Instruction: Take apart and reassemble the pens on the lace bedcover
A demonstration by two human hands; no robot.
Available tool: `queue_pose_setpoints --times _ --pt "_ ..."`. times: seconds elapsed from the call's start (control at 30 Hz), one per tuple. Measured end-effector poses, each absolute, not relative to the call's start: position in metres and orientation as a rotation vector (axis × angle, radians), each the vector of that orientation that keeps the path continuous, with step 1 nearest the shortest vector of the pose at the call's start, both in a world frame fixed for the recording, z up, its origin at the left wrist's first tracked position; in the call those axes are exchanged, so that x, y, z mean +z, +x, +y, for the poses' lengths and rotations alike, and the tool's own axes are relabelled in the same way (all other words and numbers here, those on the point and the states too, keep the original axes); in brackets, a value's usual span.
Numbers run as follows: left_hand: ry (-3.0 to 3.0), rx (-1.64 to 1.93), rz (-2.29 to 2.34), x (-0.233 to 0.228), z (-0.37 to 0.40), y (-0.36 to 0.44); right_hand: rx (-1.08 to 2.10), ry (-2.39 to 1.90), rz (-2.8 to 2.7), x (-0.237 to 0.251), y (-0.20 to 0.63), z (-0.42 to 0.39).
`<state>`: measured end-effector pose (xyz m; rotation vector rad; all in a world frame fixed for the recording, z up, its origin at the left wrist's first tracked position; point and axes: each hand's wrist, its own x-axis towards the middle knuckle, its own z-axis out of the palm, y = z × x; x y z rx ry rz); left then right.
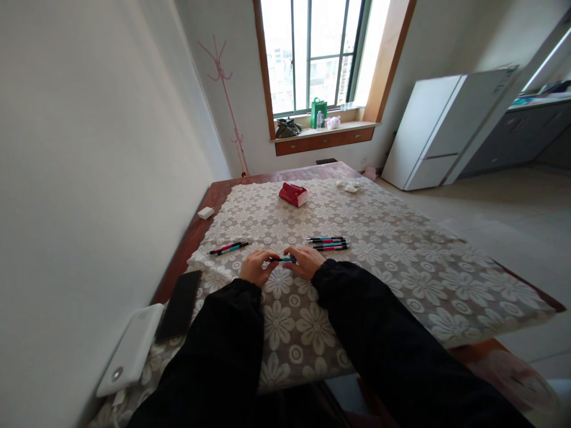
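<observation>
Holds teal-and-black pen between left hand and right hand; may roll toward right-side pens if pinched loosely.

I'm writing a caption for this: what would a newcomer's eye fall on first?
Probably the bright window at the top, then the red packet farther down, on the floral tablecloth. Just below the picture's centre, the left hand and right hand hold a slim blue-and-black pen between them.
</observation>
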<state>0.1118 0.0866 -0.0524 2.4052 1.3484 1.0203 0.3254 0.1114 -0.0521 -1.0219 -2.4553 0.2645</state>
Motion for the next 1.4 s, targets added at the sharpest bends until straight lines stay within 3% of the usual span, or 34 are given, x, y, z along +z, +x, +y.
queue_pose_setpoints --times 0.57,0.83,1.1,1.4 --pt "2.344 1.072 1.346 -0.0512 0.0856 0.1134 0.221 -1.061 -2.514 -0.0529 0.3247 0.1124" --pt "2.198 0.963 1.699 -0.0529 0.0874 0.1095 0.193 -1.057 -2.46 -0.0556 0.3246 0.1141" --pt "2.198 1.1 1.588 -0.0548 0.0884 0.1094 0.187 -1.091 -2.452 -0.0537 0.3259 0.1143" --pt "2.285 0.992 1.591 -0.0557 0.0897 0.1068 0.184 -1.082 -2.461 -0.0536 0.3256 0.1145"
